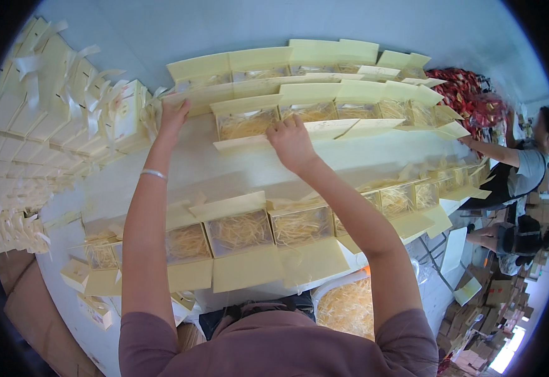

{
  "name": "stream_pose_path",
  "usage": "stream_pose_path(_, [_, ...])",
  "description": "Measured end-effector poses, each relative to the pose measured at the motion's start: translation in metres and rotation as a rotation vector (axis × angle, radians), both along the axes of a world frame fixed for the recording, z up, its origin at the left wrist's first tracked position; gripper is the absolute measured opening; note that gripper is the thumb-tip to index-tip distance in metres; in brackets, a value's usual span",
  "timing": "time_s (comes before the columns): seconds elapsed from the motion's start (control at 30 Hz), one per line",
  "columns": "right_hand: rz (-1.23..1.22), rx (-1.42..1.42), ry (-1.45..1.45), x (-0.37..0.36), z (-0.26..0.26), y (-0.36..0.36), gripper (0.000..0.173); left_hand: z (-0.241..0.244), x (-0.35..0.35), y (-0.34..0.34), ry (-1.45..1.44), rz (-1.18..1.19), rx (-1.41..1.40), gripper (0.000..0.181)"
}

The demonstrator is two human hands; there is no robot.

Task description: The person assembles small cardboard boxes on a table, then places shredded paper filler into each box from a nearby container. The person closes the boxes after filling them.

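Observation:
My left hand [174,118] reaches to the left end of the back row, its fingers on the long cream flap [203,100] of an open gift box [203,82]. My right hand [294,143] is curled over the front edge of the middle row, where the leftmost open box [246,126] meets its neighbour [308,113]. Both boxes hold pale shredded paper filler. My palm hides the fingertips' undersides, so a grip there is unclear. Closer to my body runs a front row of open boxes [240,231], also with shredded filler and their flaps folded out.
Closed cream boxes with ribbons [34,103] are stacked at the left. A tub of shredded paper [345,306] stands below the table edge by my right arm. Red wrapped items [462,94] are heaped at the far right, beside a co-worker [514,165]. Cardboard cartons [498,292] fill the right background.

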State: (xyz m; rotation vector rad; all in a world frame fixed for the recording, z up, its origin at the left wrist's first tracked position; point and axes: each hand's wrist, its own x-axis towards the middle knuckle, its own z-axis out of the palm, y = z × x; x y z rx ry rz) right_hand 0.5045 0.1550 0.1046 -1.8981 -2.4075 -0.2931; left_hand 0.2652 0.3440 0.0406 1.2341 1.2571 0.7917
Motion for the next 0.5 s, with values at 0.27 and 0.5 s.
stream_pose_path(0.27, [-0.054,-0.065,0.015,0.008,-0.001,0.021,0.012,0.006,0.018,-0.002,-0.067,-0.020,-0.106,0.085])
stream_pose_path(0.5, [-0.115,-0.095,0.055,0.008,0.003,0.035,0.019,0.042,-0.062,-0.071,0.309,-0.322,-0.043,0.068])
